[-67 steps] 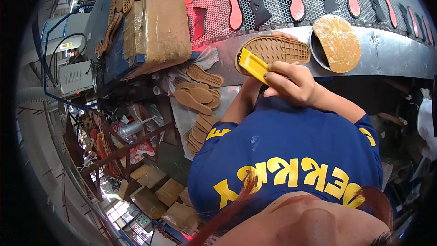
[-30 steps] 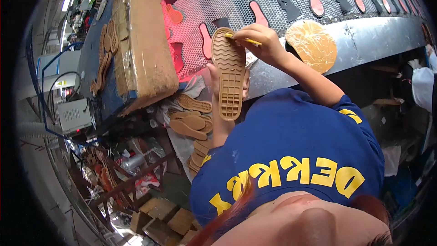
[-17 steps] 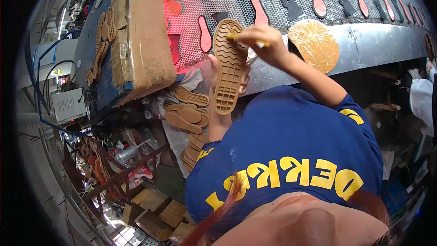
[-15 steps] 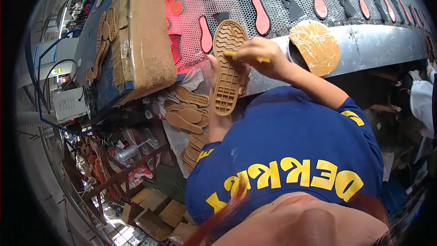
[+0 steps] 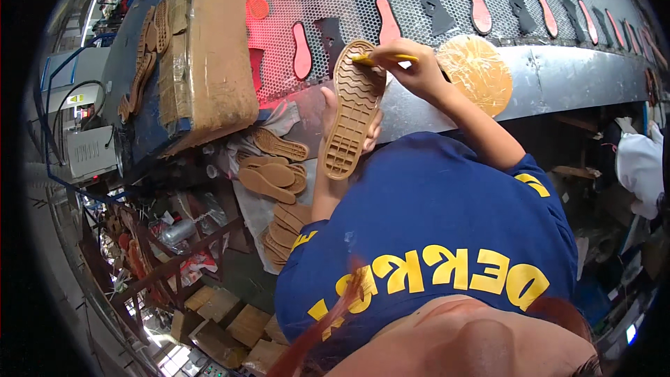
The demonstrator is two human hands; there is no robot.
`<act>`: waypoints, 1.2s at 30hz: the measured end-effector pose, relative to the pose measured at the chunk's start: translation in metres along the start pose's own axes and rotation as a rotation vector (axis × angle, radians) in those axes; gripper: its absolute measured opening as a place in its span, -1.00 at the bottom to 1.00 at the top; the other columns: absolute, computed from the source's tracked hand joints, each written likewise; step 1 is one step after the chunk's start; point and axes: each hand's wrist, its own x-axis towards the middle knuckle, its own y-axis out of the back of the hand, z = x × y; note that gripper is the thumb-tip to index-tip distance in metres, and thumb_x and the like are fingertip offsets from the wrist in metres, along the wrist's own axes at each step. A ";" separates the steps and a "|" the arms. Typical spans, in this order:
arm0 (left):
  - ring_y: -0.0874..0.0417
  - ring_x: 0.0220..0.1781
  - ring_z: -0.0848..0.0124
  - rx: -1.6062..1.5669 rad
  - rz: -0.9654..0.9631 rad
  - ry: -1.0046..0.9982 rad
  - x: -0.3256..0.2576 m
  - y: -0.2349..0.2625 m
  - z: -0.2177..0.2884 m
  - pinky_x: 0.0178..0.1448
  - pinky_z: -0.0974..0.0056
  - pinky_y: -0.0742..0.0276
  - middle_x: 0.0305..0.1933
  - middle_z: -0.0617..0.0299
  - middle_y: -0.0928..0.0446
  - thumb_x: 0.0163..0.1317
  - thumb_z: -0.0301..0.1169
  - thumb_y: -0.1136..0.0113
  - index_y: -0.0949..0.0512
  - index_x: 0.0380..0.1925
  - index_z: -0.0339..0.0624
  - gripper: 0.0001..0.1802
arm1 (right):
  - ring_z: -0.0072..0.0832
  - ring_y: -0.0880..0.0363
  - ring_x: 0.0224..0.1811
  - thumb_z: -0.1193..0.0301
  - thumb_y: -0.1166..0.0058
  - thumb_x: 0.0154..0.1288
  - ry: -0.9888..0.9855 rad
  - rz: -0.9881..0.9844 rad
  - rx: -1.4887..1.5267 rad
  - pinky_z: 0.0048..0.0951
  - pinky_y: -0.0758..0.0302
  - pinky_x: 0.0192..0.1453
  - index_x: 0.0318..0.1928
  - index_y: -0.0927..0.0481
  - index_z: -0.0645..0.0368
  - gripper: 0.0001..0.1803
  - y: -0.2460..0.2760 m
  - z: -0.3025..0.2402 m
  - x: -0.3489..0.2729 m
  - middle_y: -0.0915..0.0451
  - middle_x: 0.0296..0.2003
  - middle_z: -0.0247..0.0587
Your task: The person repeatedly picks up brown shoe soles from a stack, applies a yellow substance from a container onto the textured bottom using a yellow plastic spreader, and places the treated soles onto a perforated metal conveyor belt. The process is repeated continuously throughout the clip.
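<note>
A tan shoe sole (image 5: pixel 347 126) with wavy and square-grid tread stands nearly upright before me. My left hand (image 5: pixel 329 112) is closed around it from behind, thumb at the left edge and fingertips at the right. My right hand (image 5: pixel 412 70) pinches a thin yellow tool (image 5: pixel 403 58), whose tip lies at the sole's upper end. What kind of tool it is cannot be made out. Just right of that hand is a round tan disc (image 5: pixel 478 77) streaked with whitish strands.
Pink insoles with black rims (image 5: pixel 479 10) and black cut pieces (image 5: pixel 433 10) lie on a mesh conveyor (image 5: pixel 349 0) beyond a metal ledge (image 5: pixel 558 77). More soles (image 5: pixel 265 178) are piled at left, below a large cardboard-covered block (image 5: pixel 216 42). Cardboard boxes (image 5: pixel 216 338) stand lower left.
My right hand has moved the yellow tool up the sole toward its upper end. The sole has tilted slightly to the right, and the whole view has shifted a little.
</note>
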 end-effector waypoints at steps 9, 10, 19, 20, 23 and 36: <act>-0.61 -0.47 0.22 -0.124 -0.092 -0.196 0.008 0.027 -0.005 -0.46 0.21 -0.60 -0.33 0.01 -0.56 0.14 0.55 0.35 -0.37 0.13 -0.22 0.04 | -0.39 -0.65 -0.27 0.76 -0.17 0.07 -0.010 -0.215 0.208 -0.40 -0.56 -0.16 -0.17 -0.64 0.23 -0.71 -0.023 -0.024 -0.043 -0.65 -0.26 -0.16; -0.57 -0.61 0.21 -0.065 0.135 -0.213 0.013 0.010 -0.006 -0.60 0.20 -0.54 -0.45 0.01 -0.53 0.09 0.59 0.37 -0.38 0.09 -0.22 0.06 | -0.43 -0.65 -0.27 0.78 -0.14 0.09 -0.093 -0.140 0.172 -0.44 -0.56 -0.17 -0.16 -0.63 0.25 -0.70 -0.020 -0.012 -0.039 -0.65 -0.26 -0.16; -0.64 -0.54 0.21 -0.108 0.316 -0.421 0.028 0.024 0.000 -0.47 0.19 -0.65 -0.34 -0.01 -0.60 0.15 0.54 0.30 -0.44 0.06 -0.19 -0.01 | -0.24 -0.65 -0.26 0.68 -0.24 -0.06 0.043 -0.379 0.274 -0.32 -0.55 -0.14 -0.18 -0.67 0.16 -0.65 -0.030 -0.049 -0.050 -0.65 -0.33 -0.16; -0.64 -0.55 0.21 -0.115 0.276 -0.368 0.023 0.024 0.000 -0.50 0.18 -0.66 -0.36 -0.02 -0.60 0.13 0.55 0.30 -0.45 0.05 -0.19 0.00 | -0.24 -0.65 -0.26 0.67 -0.25 -0.03 -0.013 -0.325 0.259 -0.34 -0.55 -0.15 -0.19 -0.67 0.16 -0.68 -0.030 -0.038 -0.042 -0.65 -0.33 -0.16; -0.65 -0.59 0.19 -0.105 0.204 -0.259 0.012 0.026 -0.001 -0.55 0.19 -0.68 -0.39 -0.05 -0.61 0.10 0.57 0.33 -0.48 0.02 -0.21 0.03 | -0.42 -0.67 -0.19 0.64 -0.22 0.13 -0.072 -0.137 0.129 -0.44 -0.57 -0.09 -0.15 -0.66 0.21 -0.76 -0.028 -0.009 -0.025 -0.69 -0.24 -0.18; -0.57 -0.03 -0.08 -0.108 0.480 -0.475 0.076 0.094 0.112 0.02 -0.21 -0.59 0.00 -0.21 -0.46 0.16 -0.17 -0.20 -0.17 0.21 -0.34 -0.28 | -0.64 -0.53 -0.26 0.52 -0.19 0.30 -0.559 0.385 0.242 -0.61 -0.44 -0.18 -0.13 -0.66 0.24 -0.85 0.049 0.016 -0.081 -0.63 -0.20 -0.32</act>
